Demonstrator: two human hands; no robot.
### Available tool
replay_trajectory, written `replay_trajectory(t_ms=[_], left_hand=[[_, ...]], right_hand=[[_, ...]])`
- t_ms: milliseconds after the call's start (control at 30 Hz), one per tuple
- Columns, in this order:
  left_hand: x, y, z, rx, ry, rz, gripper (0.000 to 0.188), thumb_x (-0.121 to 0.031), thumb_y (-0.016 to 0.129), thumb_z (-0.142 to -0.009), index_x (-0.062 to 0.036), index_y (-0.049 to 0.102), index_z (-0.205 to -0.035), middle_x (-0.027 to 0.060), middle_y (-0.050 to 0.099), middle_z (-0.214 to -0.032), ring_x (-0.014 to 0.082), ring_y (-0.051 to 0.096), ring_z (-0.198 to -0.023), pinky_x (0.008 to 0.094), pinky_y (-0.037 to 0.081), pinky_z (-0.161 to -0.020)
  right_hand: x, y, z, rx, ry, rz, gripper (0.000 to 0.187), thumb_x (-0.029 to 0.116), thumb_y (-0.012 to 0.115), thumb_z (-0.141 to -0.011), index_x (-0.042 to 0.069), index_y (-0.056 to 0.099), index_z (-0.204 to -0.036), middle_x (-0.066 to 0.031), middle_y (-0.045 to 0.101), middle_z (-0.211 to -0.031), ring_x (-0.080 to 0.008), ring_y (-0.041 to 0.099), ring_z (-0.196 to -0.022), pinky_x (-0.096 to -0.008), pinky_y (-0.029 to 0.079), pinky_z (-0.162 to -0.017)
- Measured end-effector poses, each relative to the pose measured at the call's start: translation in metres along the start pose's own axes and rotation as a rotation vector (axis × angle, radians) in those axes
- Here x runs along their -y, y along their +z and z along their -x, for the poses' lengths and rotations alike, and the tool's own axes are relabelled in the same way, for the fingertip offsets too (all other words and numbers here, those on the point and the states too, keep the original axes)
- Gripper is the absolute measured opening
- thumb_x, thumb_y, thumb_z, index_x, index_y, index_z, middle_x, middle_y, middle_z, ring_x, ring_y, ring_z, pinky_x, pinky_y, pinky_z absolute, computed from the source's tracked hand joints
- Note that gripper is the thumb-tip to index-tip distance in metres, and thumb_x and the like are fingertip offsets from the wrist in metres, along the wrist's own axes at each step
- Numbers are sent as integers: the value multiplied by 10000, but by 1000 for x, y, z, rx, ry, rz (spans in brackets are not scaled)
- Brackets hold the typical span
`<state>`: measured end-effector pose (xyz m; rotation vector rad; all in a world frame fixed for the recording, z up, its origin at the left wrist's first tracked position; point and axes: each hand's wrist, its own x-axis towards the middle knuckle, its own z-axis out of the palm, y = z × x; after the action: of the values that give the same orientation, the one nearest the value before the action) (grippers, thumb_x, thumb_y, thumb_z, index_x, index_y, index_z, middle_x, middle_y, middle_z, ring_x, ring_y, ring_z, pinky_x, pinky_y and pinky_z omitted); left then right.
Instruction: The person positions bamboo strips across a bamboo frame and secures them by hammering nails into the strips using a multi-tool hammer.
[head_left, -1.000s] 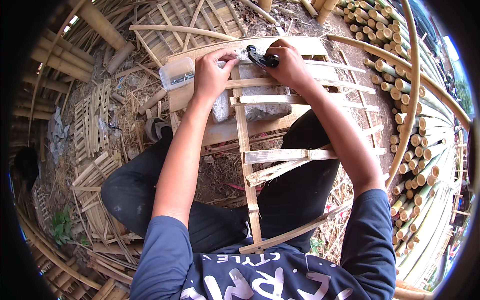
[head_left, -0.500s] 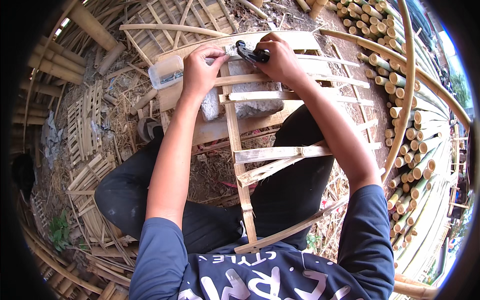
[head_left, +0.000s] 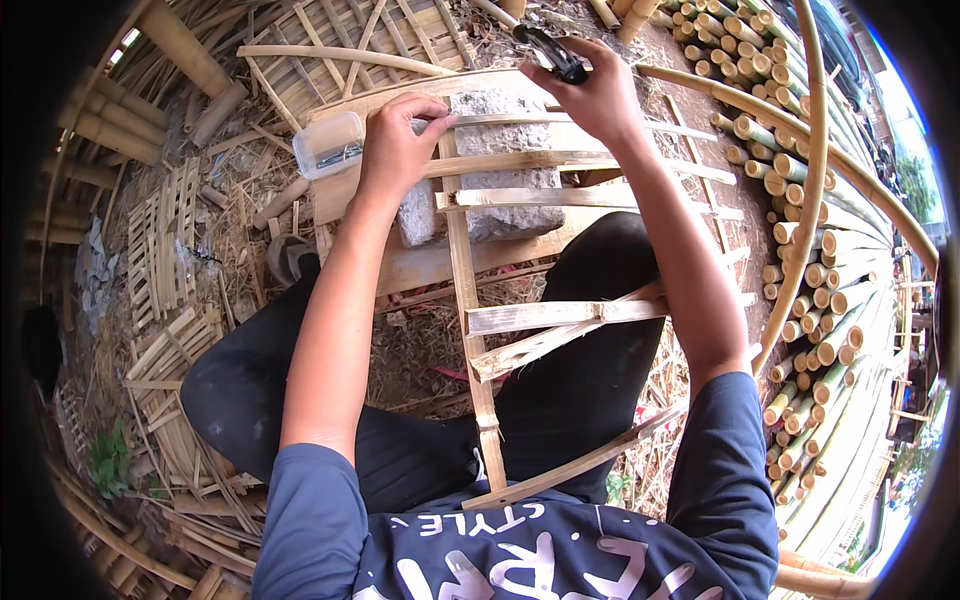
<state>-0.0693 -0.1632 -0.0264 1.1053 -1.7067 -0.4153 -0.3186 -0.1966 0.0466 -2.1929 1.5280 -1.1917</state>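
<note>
A frame of split bamboo slats [head_left: 468,300] lies across my lap, with one long upright slat and several cross slats. Its upper part rests on a grey stone block [head_left: 500,140]. My left hand [head_left: 398,150] pinches the thin top cross slat [head_left: 540,120] against the block, holding something small that I cannot make out. My right hand [head_left: 592,92] is raised above the frame's top, gripping a black-handled tool [head_left: 552,52].
A clear plastic box [head_left: 328,145] of small metal pieces sits on a plank left of the block. Stacked bamboo poles [head_left: 800,220] line the right. A long bent bamboo strip [head_left: 810,150] arcs over them. Finished slat panels [head_left: 160,240] and scraps cover the ground at left.
My right hand has lifted the black tool up and away from the top slat. The view has tilted, so the frame sits higher in the picture. My left hand stays on the top slat.
</note>
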Motion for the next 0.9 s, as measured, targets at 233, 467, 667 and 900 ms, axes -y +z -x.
replay_trajectory(t_ms=[233, 467, 667, 900], left_hand=[[2, -1, 0, -13, -29, 26, 144, -89, 805, -814, 24, 745, -881, 135, 750, -919, 271, 731, -861, 343, 559, -791], [-2, -2, 3, -16, -5, 8, 156, -81, 810, -818, 39, 737, -887, 119, 754, -926, 225, 730, -875, 321, 549, -805], [-6, -1, -1, 4, -6, -16, 148, -79, 810, -813, 34, 742, -880, 120, 754, -926, 232, 731, -873, 323, 550, -807], [-7, -1, 1, 13, -97, 3, 132, -65, 798, -817, 36, 743, -882, 117, 755, -918, 223, 728, -858, 322, 549, -797]], right_hand=[[-14, -37, -16, 395, 545, -905, 278, 35, 686, -881, -88, 545, -1087, -168, 635, -947, -194, 630, -803, -301, 541, -665], [-8, -20, -12, -57, 785, -1563, 401, 261, 372, -1114, -107, 382, -1272, -237, 597, -1169, -344, 670, -1061, -577, 550, -1030], [-30, -39, -11, 493, 845, -1533, 285, 236, 561, -1058, -38, 497, -1103, -89, 584, -985, -74, 526, -670, -245, 538, -589], [44, -38, 11, 502, 392, -514, 390, 235, 587, -1050, 12, 462, -1346, -121, 732, -1137, -171, 730, -838, -279, 604, -701]])
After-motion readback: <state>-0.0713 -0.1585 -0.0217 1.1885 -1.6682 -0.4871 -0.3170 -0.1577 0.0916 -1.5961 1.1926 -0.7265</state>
